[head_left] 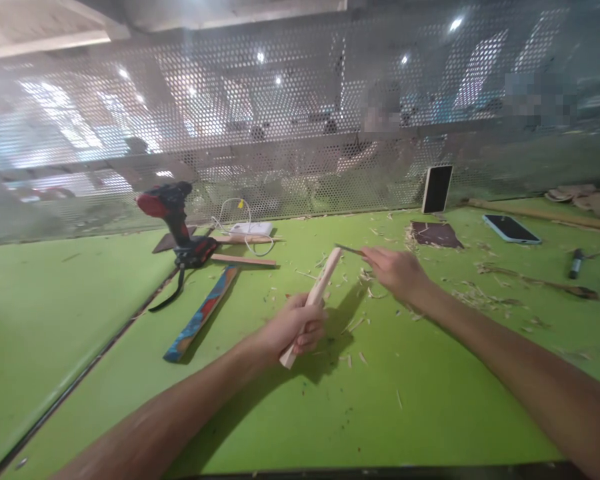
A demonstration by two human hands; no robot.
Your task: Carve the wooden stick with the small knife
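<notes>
My left hand (303, 327) is wrapped round the lower part of a pale wooden stick (325, 280), which slants up and away to the right above the green table. My right hand (395, 270) is closed on the handle of a knife (349, 250), its thin blade pointing left. The blade's tip lies by the stick's far end; whether it touches the wood I cannot tell. The knife's handle is mostly hidden in my fingers. Wood shavings (370, 293) are scattered on the table below and around my right hand.
At the left, a red and black cordless drill (180, 227) stands near a blue painted wood strip (200, 320) and a white power strip (250, 230). Right are phones (511, 229), (437, 190), sandpaper (435, 235), a wooden spoon (545, 281) and a marker (576, 264). A perforated metal screen (290, 147) rises behind.
</notes>
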